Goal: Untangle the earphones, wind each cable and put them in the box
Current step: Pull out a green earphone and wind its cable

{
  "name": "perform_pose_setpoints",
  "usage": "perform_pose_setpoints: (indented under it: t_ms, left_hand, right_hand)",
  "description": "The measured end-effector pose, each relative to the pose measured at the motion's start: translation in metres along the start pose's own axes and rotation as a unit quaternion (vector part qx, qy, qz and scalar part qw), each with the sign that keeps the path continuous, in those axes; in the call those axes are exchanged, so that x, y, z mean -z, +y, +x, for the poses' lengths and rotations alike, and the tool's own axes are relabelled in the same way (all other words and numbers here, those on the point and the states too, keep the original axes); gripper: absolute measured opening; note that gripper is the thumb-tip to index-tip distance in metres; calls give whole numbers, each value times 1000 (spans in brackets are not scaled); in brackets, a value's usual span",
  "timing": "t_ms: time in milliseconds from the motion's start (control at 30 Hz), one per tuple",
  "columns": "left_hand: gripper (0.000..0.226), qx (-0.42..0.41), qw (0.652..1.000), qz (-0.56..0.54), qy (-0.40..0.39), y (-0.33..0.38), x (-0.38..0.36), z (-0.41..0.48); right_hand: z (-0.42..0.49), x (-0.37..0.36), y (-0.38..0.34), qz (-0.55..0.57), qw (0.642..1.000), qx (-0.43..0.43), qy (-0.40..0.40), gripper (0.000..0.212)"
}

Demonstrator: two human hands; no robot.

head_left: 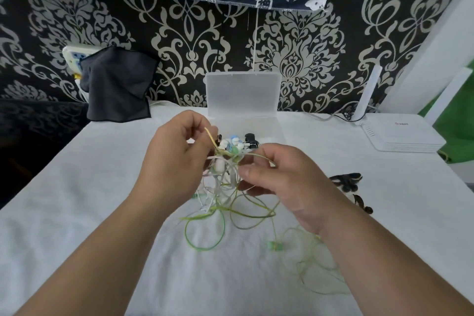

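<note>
The task looks to be in its early, untangling stage. In the centre of the frame both hands are lifted just above the table [77, 213] with the tangle of earphones [221, 177] between them, a knot of white and pale green leads with several small earbuds bunched at its top. The left hand [177, 156] has its fingers curled and pinches a yellow-green strand that sticks up from the knot. The right hand [289, 182] pinches another strand at the knot's right side, fingers also curled. Below the hands, the green cable [205, 235] trails in loose loops onto the table, ending at a green earbud [274, 246] in the lower middle. A fainter, paler lead sprawls toward the lower right. None of these is wound. The box [242, 92] stands open just above the hands in the frame, its clear lid upright. Whether the small white, blue and black pieces in front of it lie in its base or belong to the held knot I cannot tell. A black cable [346, 182] lies at the right, partly hidden by the right wrist, and its state is unclear. I judge that separating each set, winding it and boxing it all remain to be done.
</note>
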State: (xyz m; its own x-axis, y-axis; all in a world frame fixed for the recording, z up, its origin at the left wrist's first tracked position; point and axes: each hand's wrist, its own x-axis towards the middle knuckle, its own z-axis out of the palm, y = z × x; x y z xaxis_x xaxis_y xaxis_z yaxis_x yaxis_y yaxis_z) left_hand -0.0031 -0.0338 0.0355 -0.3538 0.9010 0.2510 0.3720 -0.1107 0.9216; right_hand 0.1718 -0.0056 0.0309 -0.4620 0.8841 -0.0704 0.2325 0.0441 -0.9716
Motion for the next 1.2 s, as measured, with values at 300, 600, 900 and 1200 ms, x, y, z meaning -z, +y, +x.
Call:
perform_pose_setpoints:
  t_ms: [300, 600, 900, 1200]
  left_hand:
    - [36, -116, 969, 209, -60, -5, 6, -3]
    - [36, 21, 994, 41, 97, -5, 5, 5]
    - [26, 22, 981, 182, 61, -7, 15, 7]
    - [34, -67, 968, 135, -199, 6, 0, -11]
  right_hand:
    - [4, -3, 7, -126, 986, 48, 100, 52]
    - [5, 6, 4, -76, 991, 36, 104, 42]
    - [6, 14, 4, -19, 989, -63, 136, 51]
    - [-1, 15, -11, 128, 990, 41, -41, 20]
